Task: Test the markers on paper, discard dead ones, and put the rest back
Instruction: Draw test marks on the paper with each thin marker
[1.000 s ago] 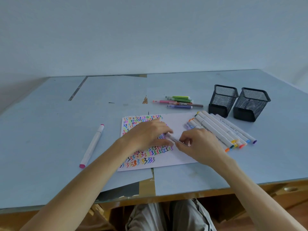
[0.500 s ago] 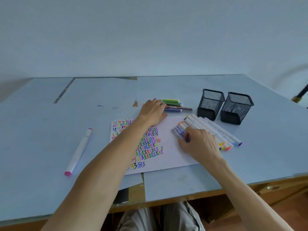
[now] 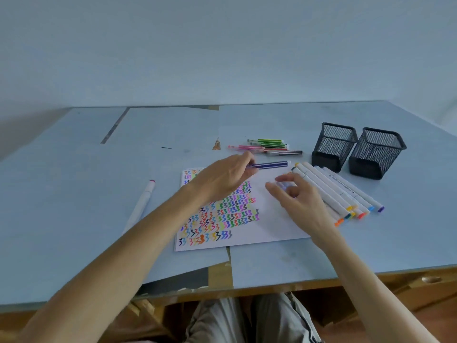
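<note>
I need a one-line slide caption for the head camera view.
Left hand holds a purple striped marker above the scribbled test paper; right hand hovers beside it.

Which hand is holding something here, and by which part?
The left hand grips a thin purple marker by its near end; the far end sticks out. The right hand hovers over the paper, fingers spread, holding nothing.

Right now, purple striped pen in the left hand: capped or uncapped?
Capped, apparently: the purple striped pen ends in a clear cap, no tip exposed. Left hand pinches its other end.
</note>
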